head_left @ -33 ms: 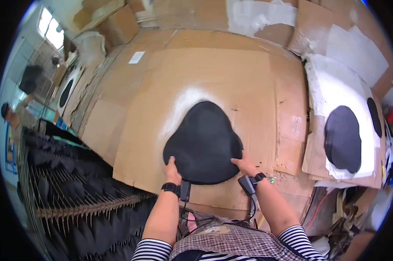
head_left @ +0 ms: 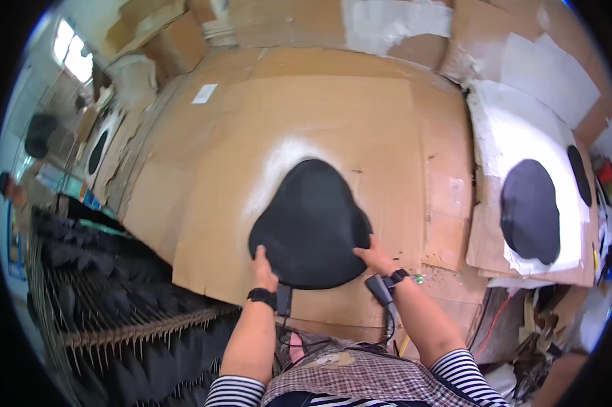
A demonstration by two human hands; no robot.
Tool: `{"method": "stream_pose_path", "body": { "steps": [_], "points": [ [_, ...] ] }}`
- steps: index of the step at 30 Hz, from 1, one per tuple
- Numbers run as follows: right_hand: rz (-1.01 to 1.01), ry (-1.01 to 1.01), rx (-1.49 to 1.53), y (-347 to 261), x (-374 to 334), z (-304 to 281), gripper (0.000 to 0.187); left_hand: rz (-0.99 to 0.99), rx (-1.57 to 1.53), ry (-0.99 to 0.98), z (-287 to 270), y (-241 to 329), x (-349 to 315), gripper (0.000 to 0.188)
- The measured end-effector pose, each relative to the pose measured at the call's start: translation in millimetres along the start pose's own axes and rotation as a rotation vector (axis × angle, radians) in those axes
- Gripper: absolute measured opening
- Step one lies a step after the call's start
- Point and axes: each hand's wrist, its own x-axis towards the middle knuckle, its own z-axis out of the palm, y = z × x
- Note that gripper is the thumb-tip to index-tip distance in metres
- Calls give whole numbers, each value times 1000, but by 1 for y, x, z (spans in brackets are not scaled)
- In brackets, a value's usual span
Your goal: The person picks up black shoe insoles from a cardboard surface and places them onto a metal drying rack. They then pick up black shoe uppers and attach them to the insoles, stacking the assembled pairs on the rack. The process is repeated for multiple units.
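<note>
A black, rounded-triangular pad shaped like a wide seat (head_left: 310, 224) lies on the cardboard-covered table, its narrow end pointing away from me. My left hand (head_left: 263, 271) grips its near left edge, thumb on top and the fingers mostly hidden at the rim. On the opposite side my right hand (head_left: 379, 259) holds the near right edge in the same manner, thumb over the top face. The cardboard (head_left: 360, 122) has a whitish, glossy patch around the pad's far left side.
To the right, several similar black pads (head_left: 531, 214) sit on a white sheet (head_left: 499, 136). A rack hung with dark pieces (head_left: 123, 305) fills the lower left. Cardboard panels (head_left: 279, 24) stand along the back. Another person (head_left: 28, 193) is at the far left.
The view has shifted slightly, so the table and pads appear a little farther left. Both hands keep the same hold on the pad.
</note>
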Motion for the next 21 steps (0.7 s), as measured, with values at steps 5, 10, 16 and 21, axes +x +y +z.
{"method": "stream_pose_path", "body": {
  "steps": [5,10,16,21],
  "points": [
    [46,51,-457,-78,-32,12,61,-13,184,87,-43,-13,41,39],
    [-17,212,-299,-122,-62,-76,49,-76,174,124,-20,2,28,50],
    [-328,1130,-1117,-129,-100,-285,55,-64,117,-1,-32,13,28,56],
    [8,1275,-1309,-114,-104,-346,71,112,238,180,23,26,-12,45]
  ]
}}
